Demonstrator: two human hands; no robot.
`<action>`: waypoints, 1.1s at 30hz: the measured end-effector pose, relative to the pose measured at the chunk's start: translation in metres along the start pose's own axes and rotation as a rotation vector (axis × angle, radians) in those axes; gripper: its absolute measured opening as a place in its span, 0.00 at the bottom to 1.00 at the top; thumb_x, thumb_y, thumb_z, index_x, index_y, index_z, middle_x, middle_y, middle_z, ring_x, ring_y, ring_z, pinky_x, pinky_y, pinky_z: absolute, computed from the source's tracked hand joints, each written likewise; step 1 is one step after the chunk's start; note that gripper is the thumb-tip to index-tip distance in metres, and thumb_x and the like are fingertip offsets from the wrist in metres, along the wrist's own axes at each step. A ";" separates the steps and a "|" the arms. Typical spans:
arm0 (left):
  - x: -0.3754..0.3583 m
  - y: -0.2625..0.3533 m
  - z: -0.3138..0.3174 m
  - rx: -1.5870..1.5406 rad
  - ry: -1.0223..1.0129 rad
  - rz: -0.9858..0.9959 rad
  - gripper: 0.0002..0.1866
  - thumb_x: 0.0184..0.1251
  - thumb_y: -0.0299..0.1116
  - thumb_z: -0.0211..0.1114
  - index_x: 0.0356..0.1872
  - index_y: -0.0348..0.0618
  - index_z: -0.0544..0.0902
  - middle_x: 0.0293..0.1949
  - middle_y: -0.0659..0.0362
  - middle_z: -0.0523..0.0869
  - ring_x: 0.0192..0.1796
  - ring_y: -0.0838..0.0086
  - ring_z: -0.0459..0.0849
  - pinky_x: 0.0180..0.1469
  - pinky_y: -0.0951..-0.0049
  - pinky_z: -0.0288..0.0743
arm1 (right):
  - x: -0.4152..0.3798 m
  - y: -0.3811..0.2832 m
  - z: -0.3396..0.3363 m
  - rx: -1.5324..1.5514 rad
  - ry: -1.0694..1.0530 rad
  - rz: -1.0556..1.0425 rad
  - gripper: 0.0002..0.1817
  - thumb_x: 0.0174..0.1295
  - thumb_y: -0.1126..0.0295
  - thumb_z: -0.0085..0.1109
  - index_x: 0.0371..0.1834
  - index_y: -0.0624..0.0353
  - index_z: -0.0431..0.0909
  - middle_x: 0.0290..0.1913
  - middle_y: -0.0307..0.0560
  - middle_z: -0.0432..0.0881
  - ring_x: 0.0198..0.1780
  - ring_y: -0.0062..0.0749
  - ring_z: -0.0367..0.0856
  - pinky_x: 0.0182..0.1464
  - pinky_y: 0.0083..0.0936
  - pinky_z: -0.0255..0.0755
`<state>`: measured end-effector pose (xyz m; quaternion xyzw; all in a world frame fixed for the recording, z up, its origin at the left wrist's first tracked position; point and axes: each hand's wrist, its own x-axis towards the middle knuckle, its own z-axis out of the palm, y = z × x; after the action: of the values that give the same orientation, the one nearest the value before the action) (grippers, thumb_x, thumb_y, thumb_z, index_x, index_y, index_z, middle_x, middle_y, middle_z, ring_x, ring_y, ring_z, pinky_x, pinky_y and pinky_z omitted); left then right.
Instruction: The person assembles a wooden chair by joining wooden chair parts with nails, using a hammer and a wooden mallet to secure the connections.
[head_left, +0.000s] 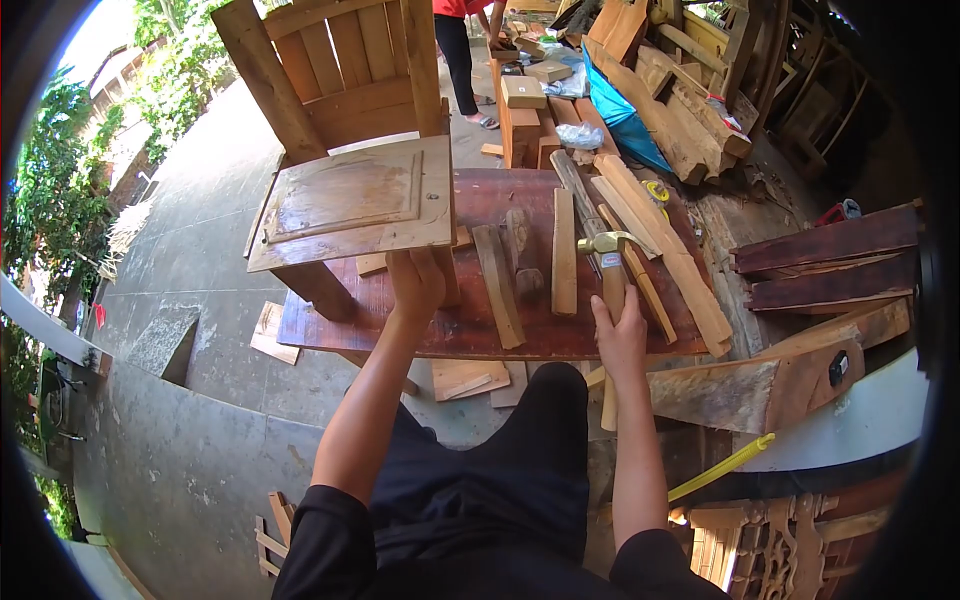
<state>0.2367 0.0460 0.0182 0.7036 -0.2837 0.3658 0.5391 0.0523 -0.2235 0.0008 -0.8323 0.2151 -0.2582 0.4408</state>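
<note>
My right hand (622, 325) is closed around the wooden handle of a claw hammer (612, 262), its metal head up and its handle end pointing down toward me. My left hand (415, 282) grips a small wooden chair (345, 200) beneath the front edge of its seat; the fingertips are partly hidden there. The seat is a panel with a raised rectangle and a shiny patch, and a slatted back rises behind it. The chair stands at the left part of a reddish-brown wooden table (440, 340). Several wooden strips (497, 285) lie between my hands.
Long planks (675, 260) and a yellow tape measure (657, 192) lie on the table's right side. Dark red boards (830, 245) and a yellow hose (720, 468) are farther right. At the back stand a cardboard box (523, 92), stacked timber (680, 110) and another person (458, 55).
</note>
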 end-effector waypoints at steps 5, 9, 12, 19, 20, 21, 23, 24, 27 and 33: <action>0.006 0.008 0.004 -0.014 0.092 0.053 0.22 0.87 0.39 0.48 0.50 0.32 0.86 0.45 0.40 0.91 0.47 0.39 0.88 0.51 0.48 0.79 | 0.003 0.018 0.007 -0.042 0.057 -0.103 0.27 0.76 0.56 0.66 0.67 0.65 0.74 0.29 0.47 0.83 0.25 0.31 0.83 0.29 0.32 0.76; 0.004 0.006 0.004 -0.005 0.093 0.047 0.23 0.87 0.40 0.48 0.50 0.32 0.86 0.45 0.40 0.91 0.47 0.39 0.88 0.51 0.48 0.79 | 0.003 0.018 0.007 -0.037 0.052 -0.094 0.26 0.76 0.56 0.66 0.66 0.64 0.75 0.29 0.47 0.84 0.25 0.31 0.83 0.30 0.32 0.76; 0.005 0.005 0.005 0.001 0.093 0.045 0.23 0.88 0.41 0.48 0.51 0.32 0.86 0.45 0.40 0.91 0.47 0.39 0.88 0.52 0.48 0.79 | 0.003 0.018 0.007 -0.036 0.056 -0.099 0.26 0.77 0.56 0.66 0.66 0.64 0.75 0.29 0.47 0.84 0.25 0.31 0.83 0.30 0.32 0.76; 0.003 0.000 0.005 -0.073 0.054 -0.011 0.23 0.88 0.42 0.48 0.52 0.31 0.86 0.46 0.40 0.90 0.48 0.39 0.88 0.53 0.47 0.79 | 0.004 0.019 0.007 -0.058 0.066 -0.120 0.25 0.77 0.56 0.66 0.65 0.64 0.75 0.28 0.47 0.83 0.25 0.31 0.84 0.30 0.33 0.76; 0.001 -0.002 0.006 -0.079 0.051 -0.019 0.23 0.88 0.42 0.48 0.52 0.31 0.86 0.46 0.40 0.90 0.49 0.39 0.87 0.53 0.47 0.78 | 0.004 0.020 0.008 -0.064 0.070 -0.121 0.25 0.77 0.56 0.66 0.65 0.63 0.75 0.28 0.47 0.83 0.24 0.31 0.84 0.30 0.33 0.76; 0.003 0.000 0.005 -0.080 0.056 -0.010 0.23 0.88 0.42 0.48 0.51 0.31 0.86 0.46 0.40 0.90 0.48 0.39 0.87 0.53 0.48 0.78 | 0.004 0.021 0.008 -0.070 0.074 -0.123 0.25 0.77 0.56 0.66 0.64 0.63 0.75 0.28 0.47 0.83 0.24 0.32 0.84 0.29 0.33 0.76; 0.005 0.005 0.005 -0.082 0.065 0.008 0.23 0.88 0.42 0.48 0.51 0.31 0.86 0.45 0.40 0.90 0.48 0.39 0.87 0.52 0.48 0.78 | 0.004 0.026 0.010 -0.086 0.087 -0.129 0.24 0.77 0.56 0.66 0.64 0.63 0.75 0.27 0.47 0.83 0.24 0.31 0.84 0.29 0.33 0.76; 0.005 0.006 0.005 -0.069 0.071 0.010 0.23 0.88 0.41 0.49 0.51 0.31 0.86 0.45 0.40 0.90 0.48 0.39 0.87 0.52 0.48 0.78 | 0.005 0.027 0.011 -0.093 0.092 -0.131 0.24 0.77 0.56 0.66 0.64 0.63 0.75 0.27 0.47 0.83 0.24 0.31 0.84 0.29 0.33 0.76; 0.004 0.006 0.005 -0.041 0.078 0.010 0.22 0.87 0.40 0.49 0.50 0.32 0.86 0.45 0.40 0.90 0.48 0.39 0.87 0.52 0.48 0.78 | 0.005 0.027 0.011 -0.094 0.092 -0.130 0.24 0.77 0.56 0.66 0.63 0.63 0.75 0.27 0.47 0.83 0.24 0.31 0.84 0.29 0.33 0.76; 0.003 0.001 0.006 -0.054 0.069 -0.009 0.21 0.86 0.39 0.49 0.50 0.31 0.86 0.45 0.39 0.90 0.47 0.39 0.87 0.51 0.48 0.79 | 0.004 0.024 0.009 -0.074 0.078 -0.126 0.24 0.77 0.56 0.66 0.64 0.63 0.75 0.27 0.46 0.83 0.24 0.31 0.84 0.29 0.33 0.75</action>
<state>0.2389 0.0403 0.0204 0.6768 -0.2715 0.3798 0.5692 0.0582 -0.2329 -0.0224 -0.8492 0.1886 -0.3096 0.3840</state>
